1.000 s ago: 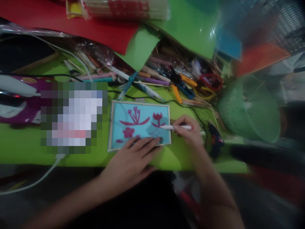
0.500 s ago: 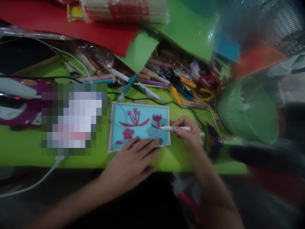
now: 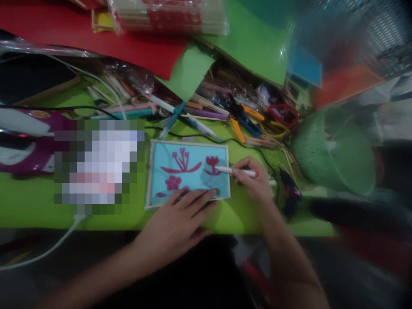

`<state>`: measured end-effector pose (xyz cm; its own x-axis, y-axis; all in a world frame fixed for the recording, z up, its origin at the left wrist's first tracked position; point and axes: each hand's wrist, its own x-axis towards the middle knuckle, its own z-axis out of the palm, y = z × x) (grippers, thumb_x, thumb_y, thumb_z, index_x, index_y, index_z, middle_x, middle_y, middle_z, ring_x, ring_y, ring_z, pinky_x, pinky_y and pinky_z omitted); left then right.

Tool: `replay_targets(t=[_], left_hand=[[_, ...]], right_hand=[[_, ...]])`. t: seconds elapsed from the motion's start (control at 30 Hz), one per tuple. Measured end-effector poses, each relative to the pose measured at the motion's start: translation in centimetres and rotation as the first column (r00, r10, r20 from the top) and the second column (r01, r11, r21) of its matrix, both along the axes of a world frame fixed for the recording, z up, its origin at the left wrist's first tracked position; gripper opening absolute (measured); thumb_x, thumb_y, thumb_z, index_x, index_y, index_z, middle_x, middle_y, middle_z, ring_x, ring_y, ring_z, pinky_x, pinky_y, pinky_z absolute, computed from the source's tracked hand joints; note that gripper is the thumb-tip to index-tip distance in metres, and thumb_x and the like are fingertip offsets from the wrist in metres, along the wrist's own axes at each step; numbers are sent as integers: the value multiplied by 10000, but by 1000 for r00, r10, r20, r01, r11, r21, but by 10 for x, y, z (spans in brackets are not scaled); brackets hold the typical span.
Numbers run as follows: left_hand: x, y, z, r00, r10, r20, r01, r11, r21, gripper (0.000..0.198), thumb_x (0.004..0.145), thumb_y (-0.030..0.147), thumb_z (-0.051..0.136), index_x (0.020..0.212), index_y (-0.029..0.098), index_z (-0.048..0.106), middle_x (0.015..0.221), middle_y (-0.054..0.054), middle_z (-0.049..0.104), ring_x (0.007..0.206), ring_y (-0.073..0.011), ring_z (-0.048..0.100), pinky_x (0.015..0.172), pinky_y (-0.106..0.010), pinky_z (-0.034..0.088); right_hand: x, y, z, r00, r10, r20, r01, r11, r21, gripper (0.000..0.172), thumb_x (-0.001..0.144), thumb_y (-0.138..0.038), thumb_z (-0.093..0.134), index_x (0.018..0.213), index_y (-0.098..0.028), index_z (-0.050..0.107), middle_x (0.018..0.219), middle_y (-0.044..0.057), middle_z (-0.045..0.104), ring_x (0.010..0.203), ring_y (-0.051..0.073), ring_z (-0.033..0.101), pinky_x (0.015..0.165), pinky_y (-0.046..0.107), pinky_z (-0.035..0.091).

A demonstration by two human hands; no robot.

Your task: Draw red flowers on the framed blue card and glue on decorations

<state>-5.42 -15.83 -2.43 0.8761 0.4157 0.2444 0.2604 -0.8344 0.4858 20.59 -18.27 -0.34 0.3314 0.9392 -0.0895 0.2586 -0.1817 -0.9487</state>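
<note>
Biggest first: we have the green table (image 3: 28, 214) filling the middle of the view. On its far side we note a red sheet (image 3: 135, 53) and, to the right of that, a green sheet (image 3: 257, 51). A green plastic bin (image 3: 334, 150) sits at the table's right. Across the top we see a plastic-wrapped bundle of sticks (image 3: 170, 17). A pixelated patch (image 3: 99, 165) covers whatever lies left of centre, with a white cable (image 3: 62, 240) running out below; a purple device (image 3: 24, 165) sits at the left edge.

The framed blue board (image 3: 197, 180) lies flat on the table's near part, between that patch and the right hand. The left hand (image 3: 180, 219) rests palm down across the board's lower edge, fingers loosely spread, tips over the blue. The right hand (image 3: 252, 178) is beside the board's right edge, thumb and index finger pinching a white marker (image 3: 241, 171), the others curled underneath.

A dark blue tool (image 3: 289, 193) lies right of that hand. Orange-handled pliers (image 3: 243, 116) and red-handled scissors (image 3: 283, 115) lie in the clutter behind. The marker points left at the red tulip (image 3: 212, 162); its tip seems to meet the stem, but we find the view too soft to confirm contact.
</note>
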Motion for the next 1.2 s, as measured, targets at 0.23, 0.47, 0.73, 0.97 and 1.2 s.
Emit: replay_targets(t=[0.23,0.47,0.73,0.97,1.2], left_hand=[[1,0,1,1000,-1,-2,1,1000,-1,481,994,460,659,1419,241,604,1580,5,571,1328,-247,558,1128,-450,335],[1,0,-1,1000,-1,-6,1,1000,9,499,994,464,658,1439,245,597,1588,12,561,1329,-251,559,1126,-453,353],[0,0,1,1000,1,-9,-1,1000,-2,503,993,477,657,1441,255,600,1579,5,572,1337,-253,557,1138,-447,361],[0,0,1,1000,1,-3,-1,1000,-14,491,998,475,650,1437,262,601,1579,-5,571,1335,-252,562,1141,-440,371],[0,0,3,1000,-4,-17,4,1000,-8,494,995,441,660,1444,248,592,1579,-2,571,1333,-255,559,1138,-453,374]], right_hand=[[0,0,-1,1000,-11,5,11,1000,-1,159,833,-343,806,842,-207,725,697,-8,713,547,107,561,516,230,399],[0,-1,-1,1000,-5,8,5,1000,8,156,834,-347,800,834,-211,724,689,-11,709,547,113,559,516,236,405],[0,-1,1,1000,-1,-18,1,1000,-7,158,811,-343,805,812,-209,722,675,-13,701,551,119,551,524,247,387],[4,-6,-1,999,6,-31,-7,1000,-25,174,768,-350,825,779,-207,727,634,-27,651,528,112,503,500,241,339],[5,-6,0,998,46,-34,-47,998,-31,179,780,-363,821,795,-205,738,676,-9,688,541,117,520,502,243,347]])
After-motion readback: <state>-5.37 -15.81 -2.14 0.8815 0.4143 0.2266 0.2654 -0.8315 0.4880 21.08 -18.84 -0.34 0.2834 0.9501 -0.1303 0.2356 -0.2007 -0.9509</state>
